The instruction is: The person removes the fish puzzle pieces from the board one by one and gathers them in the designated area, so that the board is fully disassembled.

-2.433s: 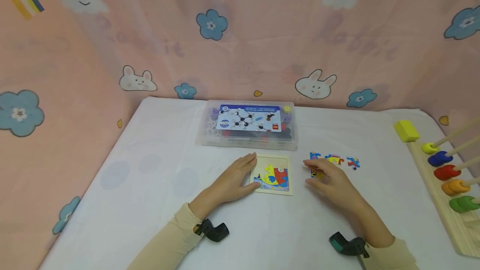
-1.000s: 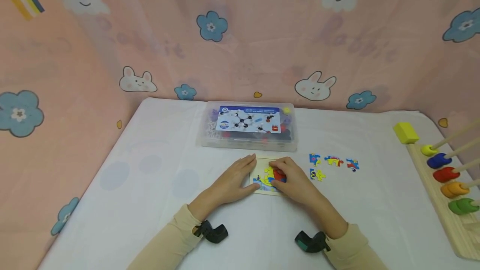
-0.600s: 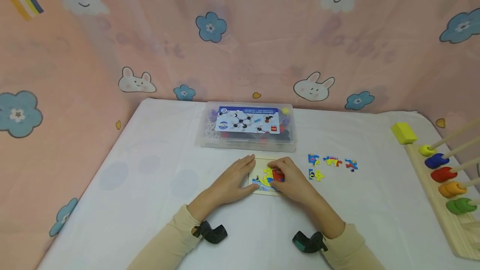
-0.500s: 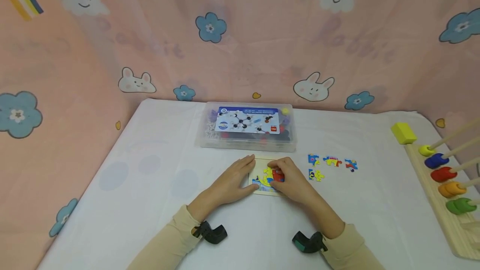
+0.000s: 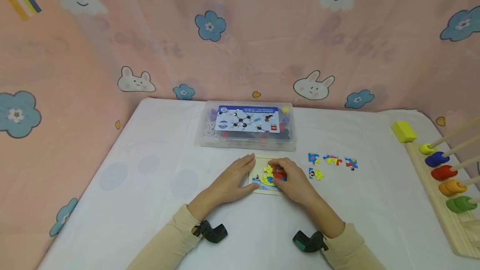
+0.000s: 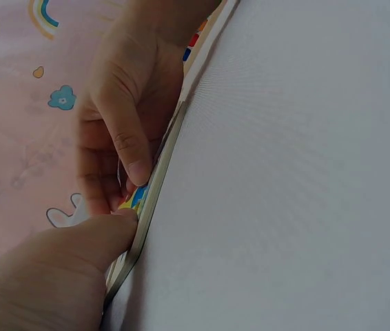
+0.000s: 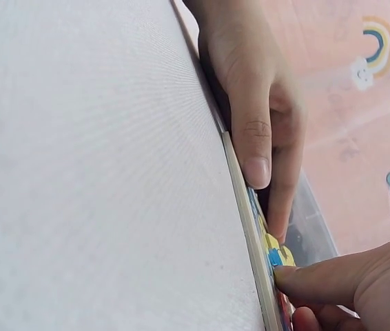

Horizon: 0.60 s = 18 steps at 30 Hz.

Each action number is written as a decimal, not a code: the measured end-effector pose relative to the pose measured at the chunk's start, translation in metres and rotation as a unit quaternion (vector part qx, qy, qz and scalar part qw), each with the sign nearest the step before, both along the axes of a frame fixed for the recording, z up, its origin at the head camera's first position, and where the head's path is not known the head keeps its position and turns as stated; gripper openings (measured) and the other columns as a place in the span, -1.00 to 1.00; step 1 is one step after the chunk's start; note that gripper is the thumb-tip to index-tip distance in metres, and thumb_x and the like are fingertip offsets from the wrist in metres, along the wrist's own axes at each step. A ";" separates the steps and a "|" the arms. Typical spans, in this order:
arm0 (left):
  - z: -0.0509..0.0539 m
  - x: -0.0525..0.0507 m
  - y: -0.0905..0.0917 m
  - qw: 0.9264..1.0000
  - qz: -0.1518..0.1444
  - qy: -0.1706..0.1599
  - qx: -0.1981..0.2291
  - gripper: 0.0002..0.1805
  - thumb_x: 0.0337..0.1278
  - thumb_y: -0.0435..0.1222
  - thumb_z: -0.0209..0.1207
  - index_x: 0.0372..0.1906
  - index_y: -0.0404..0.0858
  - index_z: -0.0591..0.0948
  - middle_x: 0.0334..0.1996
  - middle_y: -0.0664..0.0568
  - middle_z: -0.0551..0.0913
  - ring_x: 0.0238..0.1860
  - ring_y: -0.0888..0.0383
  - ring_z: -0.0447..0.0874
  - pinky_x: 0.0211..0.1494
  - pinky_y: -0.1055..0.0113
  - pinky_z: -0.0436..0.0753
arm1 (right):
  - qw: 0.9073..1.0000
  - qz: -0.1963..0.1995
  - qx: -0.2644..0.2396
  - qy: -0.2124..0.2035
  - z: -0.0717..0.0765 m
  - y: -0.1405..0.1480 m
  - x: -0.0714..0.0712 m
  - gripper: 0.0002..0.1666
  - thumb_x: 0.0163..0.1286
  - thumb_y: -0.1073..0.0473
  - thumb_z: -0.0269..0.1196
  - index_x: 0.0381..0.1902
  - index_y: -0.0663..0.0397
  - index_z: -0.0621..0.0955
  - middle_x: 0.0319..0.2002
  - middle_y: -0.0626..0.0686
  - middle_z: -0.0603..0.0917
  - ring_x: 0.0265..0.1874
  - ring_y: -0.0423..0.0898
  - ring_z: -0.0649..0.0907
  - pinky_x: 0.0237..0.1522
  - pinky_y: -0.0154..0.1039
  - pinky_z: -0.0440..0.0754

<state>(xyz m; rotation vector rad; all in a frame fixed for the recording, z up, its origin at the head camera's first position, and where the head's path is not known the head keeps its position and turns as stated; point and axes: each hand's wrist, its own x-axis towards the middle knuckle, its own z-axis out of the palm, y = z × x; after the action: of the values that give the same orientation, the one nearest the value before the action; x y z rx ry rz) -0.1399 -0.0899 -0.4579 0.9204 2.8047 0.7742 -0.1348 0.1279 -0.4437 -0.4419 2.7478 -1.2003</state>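
A small wooden puzzle tray (image 5: 256, 161) lies flat on the white table, partly filled with yellow, red and blue pieces. My left hand (image 5: 231, 180) rests along its left side, fingers extended, with the thumb on the near left corner. Over the tray's right part, my right hand (image 5: 294, 180) pinches a red puzzle piece (image 5: 278, 173) between thumb and fingers. In the right wrist view the right thumb touches the yellow and blue pieces (image 7: 275, 255) beside the tray edge. The right hand covers the tray's right side in the head view.
Several loose puzzle pieces (image 5: 332, 160) lie right of the tray. Behind it stands a clear plastic box (image 5: 245, 141) with a molecule label. At the right edge are a wooden bead rack (image 5: 431, 195) with coloured beads and a yellow block (image 5: 403, 131).
My right hand has moved left from the loose pieces onto the tray. In the last half second its thumb and fingers shift only slightly. The left hand stays in place.
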 end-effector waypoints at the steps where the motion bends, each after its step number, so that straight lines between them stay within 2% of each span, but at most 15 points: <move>1: 0.000 0.000 0.000 1.000 0.000 0.001 0.000 -0.19 0.22 0.05 0.13 0.41 -0.35 0.21 0.47 -0.08 0.11 0.49 0.08 0.01 0.54 0.21 0.05 | 1.000 -0.001 0.003 0.005 0.000 0.000 0.000 -0.49 0.19 0.33 0.30 0.13 0.14 0.52 0.09 0.12 0.55 0.01 0.03 0.52 0.14 0.05 0.55; 9: 0.000 0.000 0.000 1.000 0.002 -0.001 -0.004 -0.19 0.23 0.05 0.12 0.42 -0.35 0.20 0.48 -0.07 0.09 0.49 0.07 0.01 0.53 0.21 0.06 | 1.000 -0.012 0.009 0.015 0.001 0.000 0.001 -0.51 0.21 0.32 0.29 0.13 0.15 0.53 0.05 0.12 0.57 -0.02 0.01 0.52 0.09 0.02 0.57; 18: 0.001 0.000 0.000 1.000 0.003 -0.007 -0.003 -0.18 0.22 0.05 0.13 0.42 -0.34 0.20 0.48 -0.06 0.09 0.49 0.07 0.01 0.53 0.20 0.06 | 1.000 0.000 0.000 0.019 0.001 0.001 0.002 -0.50 0.21 0.30 0.29 0.14 0.14 0.53 0.05 0.12 0.57 -0.03 0.00 0.52 0.09 0.00 0.58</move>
<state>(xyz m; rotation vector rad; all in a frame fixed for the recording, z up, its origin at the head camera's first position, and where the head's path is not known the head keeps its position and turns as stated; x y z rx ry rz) -0.1395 -0.0894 -0.4571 0.9032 2.7982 0.7694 -0.1331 0.1286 -0.4424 -0.4688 2.7803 -1.2047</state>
